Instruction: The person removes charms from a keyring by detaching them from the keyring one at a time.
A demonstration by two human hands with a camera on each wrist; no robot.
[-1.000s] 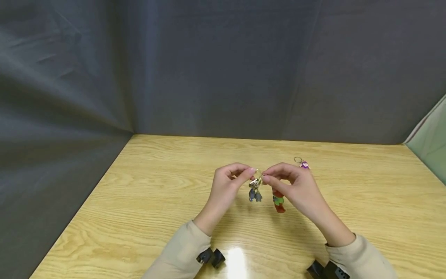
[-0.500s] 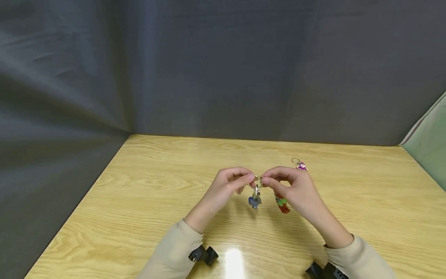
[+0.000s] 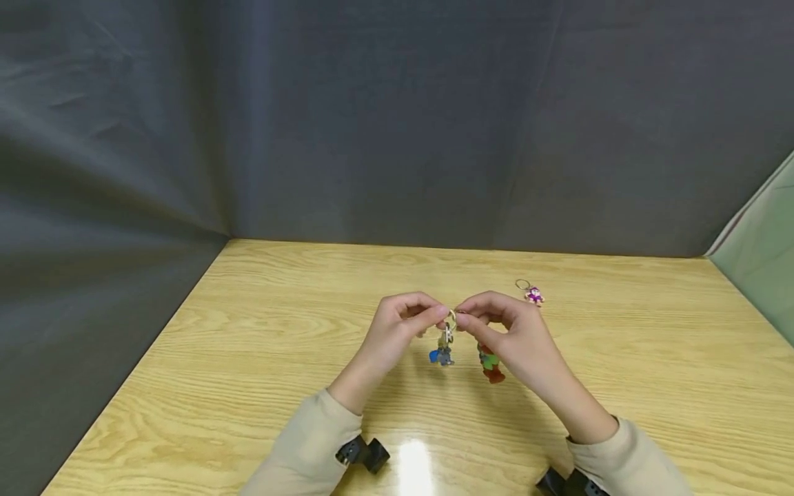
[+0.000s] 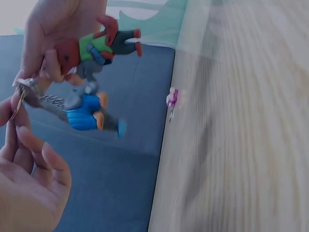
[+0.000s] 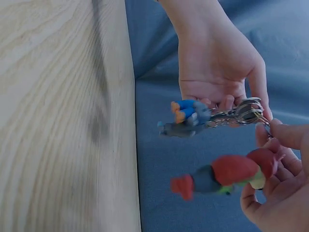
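In the head view my left hand [image 3: 393, 337] pinches a gold-coloured key ring [image 3: 452, 319] between thumb and forefinger. Facing it, my right hand [image 3: 517, 334] pinches the ring's other side. Small blue and grey figures [image 5: 188, 117] hang by chains from the ring, clear of the table. Below my right fingers dangles a keychain figure in red and green [image 3: 491, 365]; in the right wrist view it lies against the curled fingers [image 5: 282, 186]. My fingertips hide part of the ring and the link of the red figure.
A purple and white figure keychain [image 3: 534, 295] with its own ring lies farther back on the wooden table [image 3: 279, 303]. Dark cloth [image 3: 397, 138] walls the back and left side. A pale green panel [image 3: 763, 255] stands at the right.
Both hands stay at the ring and shift slightly left in the head view. The hanging blue and grey figures swing and turn, and the red and green figure sways.
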